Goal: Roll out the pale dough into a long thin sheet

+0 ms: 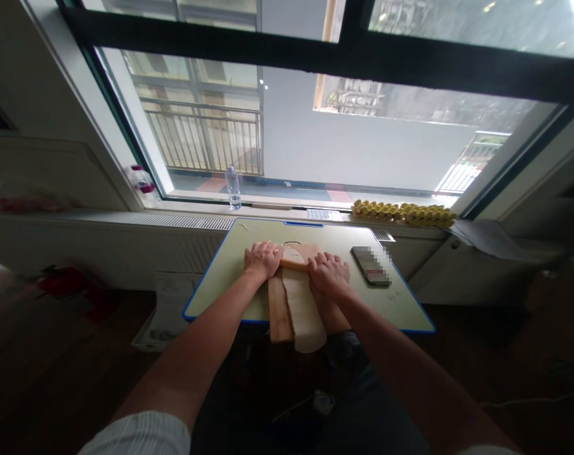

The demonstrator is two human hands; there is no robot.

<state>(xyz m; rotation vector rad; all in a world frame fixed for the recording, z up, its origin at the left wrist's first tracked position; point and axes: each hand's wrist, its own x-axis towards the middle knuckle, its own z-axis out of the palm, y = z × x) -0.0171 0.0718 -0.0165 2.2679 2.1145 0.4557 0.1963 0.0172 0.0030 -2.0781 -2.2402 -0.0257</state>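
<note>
A long pale strip of dough lies lengthwise on a wooden cutting board, its near end hanging past the board's front edge. Across the strip, toward its far end, rests a short wooden rolling pin. My left hand is closed over the pin's left end. At the other end, my right hand presses down with bent fingers, and the palm hides that end. More dough shows on the far side of the pin.
The board sits on a small light-green table with a blue rim. A phone lies to the right, partly blurred. On the windowsill stand a water bottle and yellow egg trays. A white box is on the floor at left.
</note>
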